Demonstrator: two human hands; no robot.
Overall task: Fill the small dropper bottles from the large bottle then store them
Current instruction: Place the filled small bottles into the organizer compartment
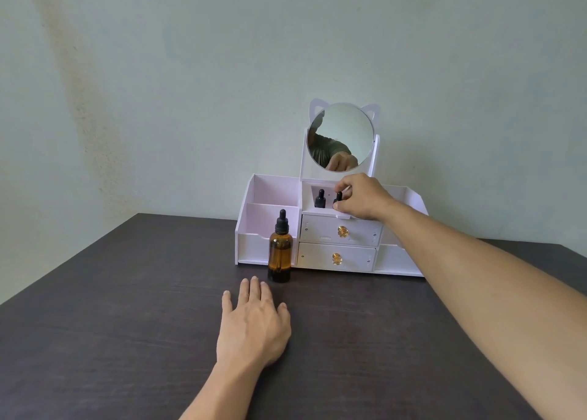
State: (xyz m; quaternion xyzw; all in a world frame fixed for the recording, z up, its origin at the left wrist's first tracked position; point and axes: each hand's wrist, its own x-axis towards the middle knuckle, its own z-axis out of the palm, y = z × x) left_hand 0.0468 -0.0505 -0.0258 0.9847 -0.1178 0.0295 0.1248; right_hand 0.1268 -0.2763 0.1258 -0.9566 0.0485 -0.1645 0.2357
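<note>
Dark bench (95, 340), white organiser (254, 248) set at its far edge against the wall. Landmark: the organiser.

Right hand (362, 197) reaching into the top middle compartment of the organiser, just below the round mirror (346, 130). Fingers curled round the black dropper cap of a small dropper bottle (338, 197), pinching it near the top. Second small dropper bottle (320, 199) standing upright in the same compartment, just left of the pinched one, untouched. Bodies of both hidden behind the compartment's front lip; fill level impossible to tell.

Large amber bottle (280, 251) upright on the bench, directly in front of the organiser's left section, dropper cap on. Left hand (254, 327) flat on the bench, fingers relaxed and spread, holding nothing, just in front of the large bottle and nearer the viewer.

Unclear whether the small bottle is being lifted out or set in.

Advice for the step: keep the bottle vertical, move straight up or down to clear the front lip, avoid knocking the neighbour. Grip lower on the collar if reachable, so the cap does not loosen. Steady the organiser with the free hand if it shifts.
</note>
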